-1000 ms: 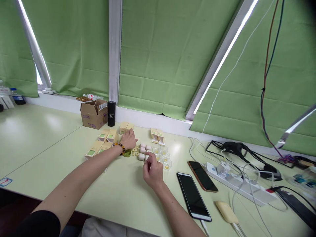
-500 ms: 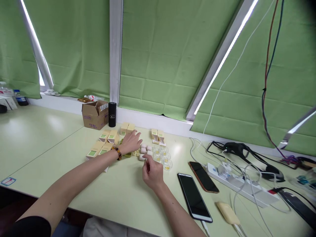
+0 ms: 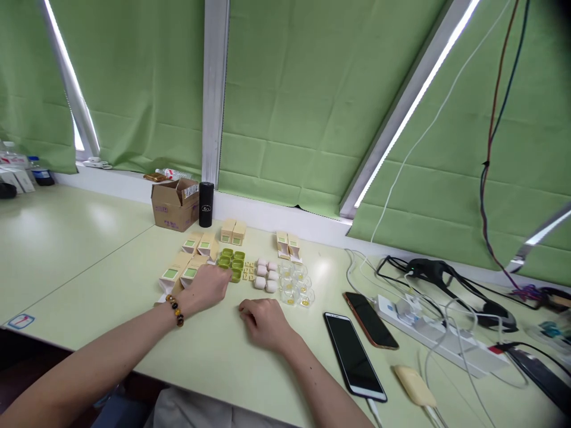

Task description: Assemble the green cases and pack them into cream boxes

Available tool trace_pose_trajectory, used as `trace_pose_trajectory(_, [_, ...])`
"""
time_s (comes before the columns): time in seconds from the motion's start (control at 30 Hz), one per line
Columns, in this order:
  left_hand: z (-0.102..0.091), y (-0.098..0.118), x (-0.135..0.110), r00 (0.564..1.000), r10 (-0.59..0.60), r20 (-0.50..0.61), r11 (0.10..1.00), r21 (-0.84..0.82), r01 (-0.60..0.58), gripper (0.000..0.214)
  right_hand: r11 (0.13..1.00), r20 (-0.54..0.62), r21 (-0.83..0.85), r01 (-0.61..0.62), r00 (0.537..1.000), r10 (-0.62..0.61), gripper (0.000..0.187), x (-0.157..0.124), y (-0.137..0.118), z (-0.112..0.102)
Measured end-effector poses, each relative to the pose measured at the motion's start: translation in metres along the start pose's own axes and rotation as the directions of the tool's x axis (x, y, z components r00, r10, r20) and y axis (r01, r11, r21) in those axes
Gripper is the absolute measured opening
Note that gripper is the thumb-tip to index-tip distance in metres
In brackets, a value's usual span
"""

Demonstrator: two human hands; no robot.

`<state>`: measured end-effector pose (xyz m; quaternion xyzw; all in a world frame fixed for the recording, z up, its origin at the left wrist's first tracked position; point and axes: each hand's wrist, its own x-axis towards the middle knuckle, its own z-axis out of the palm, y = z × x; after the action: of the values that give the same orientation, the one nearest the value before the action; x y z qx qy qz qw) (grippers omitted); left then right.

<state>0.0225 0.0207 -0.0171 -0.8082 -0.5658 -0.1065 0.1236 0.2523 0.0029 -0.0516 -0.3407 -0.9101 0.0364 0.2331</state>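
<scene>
- My left hand [image 3: 206, 291] reaches over the table [image 3: 111, 279], palm down with the fingers bent; the index fingertip is at the near end of the green tubs [image 3: 223, 262]. I cannot tell whether it touches one or pinches anything.
- My right hand [image 3: 265, 324] is loosely curled above or on the table, to the right and nearer me. Its fingertips are partly hidden, so I cannot tell whether they press together; nothing shows in it.
- A beaded bracelet [image 3: 175, 310] circles my left wrist.
- The green tubs stand in two columns, far of my left hand.
- Just right of them are small yellow pieces [image 3: 248, 267], then the pale pink blocks [image 3: 259, 283], then the clear cups [image 3: 289, 295] with yellow at the bottom.
- To the left lie the near cartons [image 3: 176, 266], partly hidden by my left hand, with another carton pair [image 3: 206, 244] behind them.
- Two upright cartons [image 3: 239, 232] stand farther back, and two open cartons [image 3: 282, 245] lie far right of those.
- At far left, a cardboard box [image 3: 173, 208] stands beside a black tumbler [image 3: 206, 205].
- On the right lie a white-edged phone [image 3: 354, 356], a brown-edged phone [image 3: 371, 320] and a power strip [image 3: 446, 348].
</scene>
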Motion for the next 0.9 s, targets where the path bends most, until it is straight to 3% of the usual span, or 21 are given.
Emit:
trace_pose_trajectory(0.17, [0.011, -0.013, 0.002, 0.999, -0.031, 0.015, 0.999, -0.035, 0.031, 0.018, 1.0, 0.026, -0.004, -0.025, 0.999, 0.025, 0.021, 0.0, -0.002, -0.001])
trace_pose_trajectory(0.27, [0.014, -0.008, 0.003, 1.0, 0.0, 0.013, 0.998, -0.065, 0.001, 0.016, 1.0, 0.021, -0.005, -0.02, 1.0, 0.02, 0.021, 0.0, -0.001, 0.0])
trace_pose_trajectory(0.47, [0.018, 0.004, 0.006, 0.995, 0.026, 0.092, 0.999, 0.036, -0.029, 0.021, 1.0, 0.018, -0.013, -0.016, 1.0, 0.016, 0.02, 0.0, -0.003, 0.0])
trace_pose_trajectory(0.6, [0.014, 0.009, 0.001, 0.992, 0.1, 0.076, 0.991, 0.077, -0.106, 0.028, 0.999, -0.021, -0.025, -0.022, 1.0, 0.022, 0.016, 0.001, -0.001, 0.001])
trace_pose_trajectory(0.73, [0.007, 0.018, -0.012, 0.966, 0.244, -0.086, 0.963, 0.139, -0.231, 0.03, 0.996, -0.161, -0.028, -0.082, 0.984, 0.077, 0.017, 0.004, 0.006, 0.003])
trace_pose_trajectory(0.9, [0.001, 0.028, -0.023, 0.833, 0.414, -0.367, 0.902, 0.286, -0.323, 0.023, 0.989, -0.345, 0.002, -0.148, 0.928, 0.139, 0.012, 0.005, 0.012, 0.003])
